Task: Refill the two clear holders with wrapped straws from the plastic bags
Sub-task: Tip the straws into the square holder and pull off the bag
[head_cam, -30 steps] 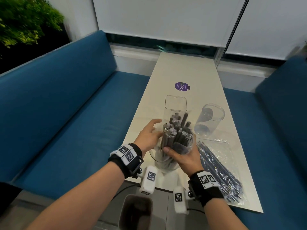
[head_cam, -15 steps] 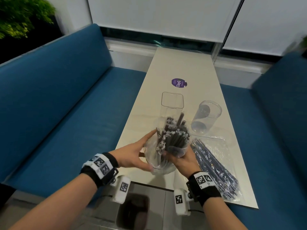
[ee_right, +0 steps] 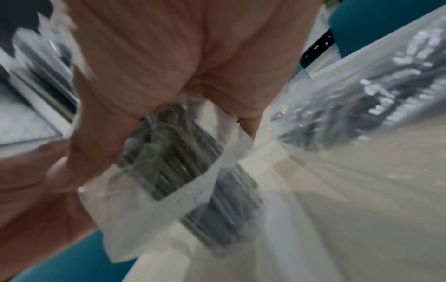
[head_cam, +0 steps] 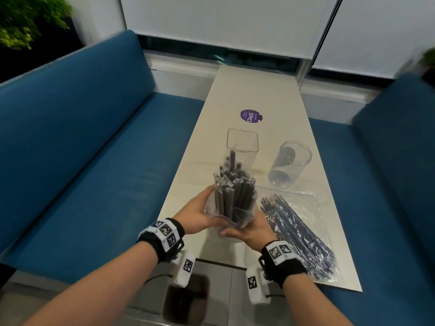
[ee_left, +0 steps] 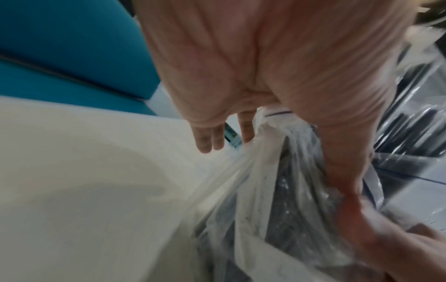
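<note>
Your left hand [head_cam: 200, 214] and right hand [head_cam: 250, 231] are both gripping the bag of dark straws [head_cam: 231, 196] upright above the surface [head_cam: 270, 95]. The square holder [head_cam: 242, 147] and round holder [head_cam: 288, 163] are standing just beyond.

Both forearms reach forward, the left hand [head_cam: 200, 214] and right hand [head_cam: 251, 228] cupped close together.

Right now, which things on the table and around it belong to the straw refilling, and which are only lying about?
For the job:
- bag of thick straws, held upright by left hand and right hand
- square holder, empty
- round holder, empty
- bag of thin straws, flat on the table

Lying about:
- purple sticker
- blue benches
- plant
</note>
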Tool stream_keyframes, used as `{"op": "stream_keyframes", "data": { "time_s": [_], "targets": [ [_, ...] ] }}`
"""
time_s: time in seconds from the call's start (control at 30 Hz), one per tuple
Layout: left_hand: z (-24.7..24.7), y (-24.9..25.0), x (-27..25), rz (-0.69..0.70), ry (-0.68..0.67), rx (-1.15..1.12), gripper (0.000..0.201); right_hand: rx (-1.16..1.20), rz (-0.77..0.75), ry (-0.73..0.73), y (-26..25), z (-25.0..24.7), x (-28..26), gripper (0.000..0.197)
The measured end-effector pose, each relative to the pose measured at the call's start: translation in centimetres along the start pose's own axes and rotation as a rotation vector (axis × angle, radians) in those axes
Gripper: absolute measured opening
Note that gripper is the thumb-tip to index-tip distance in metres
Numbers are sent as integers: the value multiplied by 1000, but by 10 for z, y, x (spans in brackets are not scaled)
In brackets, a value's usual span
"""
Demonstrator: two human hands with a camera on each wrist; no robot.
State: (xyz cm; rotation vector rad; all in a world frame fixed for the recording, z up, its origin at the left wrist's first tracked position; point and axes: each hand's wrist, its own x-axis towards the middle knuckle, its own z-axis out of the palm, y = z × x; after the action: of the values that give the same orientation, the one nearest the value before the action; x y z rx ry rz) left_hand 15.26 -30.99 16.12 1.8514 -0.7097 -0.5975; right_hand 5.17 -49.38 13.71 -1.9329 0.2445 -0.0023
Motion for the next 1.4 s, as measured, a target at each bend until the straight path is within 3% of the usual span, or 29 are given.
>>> {"op": "stream_keyframes", "data": {
  "time_s": [0.07,0.17,0.23,0.37,0.6,0.77,0.9,0.93,1.0,1.07,1.17,1.27,1.33,1.4],
  "targets": [
    [5,-7,-2,-3,33,-21,90,-43,5,45,4,3,-1,95],
    [7,-12,-3,4,113,-17,99,75,30,115,4,2,-1,82],
    [11,-11,-4,-8,114,-9,90,22,41,60,1,5,-6,75],
    [14,-4,-9,-12,116,-5,82,-82,-6,-30,6,9,-9,109],
    [-12,23,-9,97,181,-133,88,270,-66,166,6,-9,-7,136],
    [-6,31,1,105,36,-98,115,104,-37,83,-11,-7,1,118],
    [-2,14,1,78,97,-141,115,134,-61,193,-13,-7,-8,134],
    [-3,11,0,75,100,-153,112,130,-72,186,-14,-7,-12,129],
    [-3,7,-2,43,82,-126,105,56,-76,93,-16,-2,-15,99],
    [-3,6,-7,-18,102,-91,100,-2,-78,19,-18,0,-19,85],
    [-3,13,-12,-13,61,-123,106,-56,-90,-42,-30,2,-13,94],
    [1,15,-11,42,-10,-118,119,-199,-2,-55,-43,2,-15,109],
    [0,23,-11,-23,84,-161,102,-189,-59,-87,-50,2,-17,105],
    [-4,28,-8,-63,219,-213,73,-54,-83,-70,-50,-1,-21,122]
  ]
}}
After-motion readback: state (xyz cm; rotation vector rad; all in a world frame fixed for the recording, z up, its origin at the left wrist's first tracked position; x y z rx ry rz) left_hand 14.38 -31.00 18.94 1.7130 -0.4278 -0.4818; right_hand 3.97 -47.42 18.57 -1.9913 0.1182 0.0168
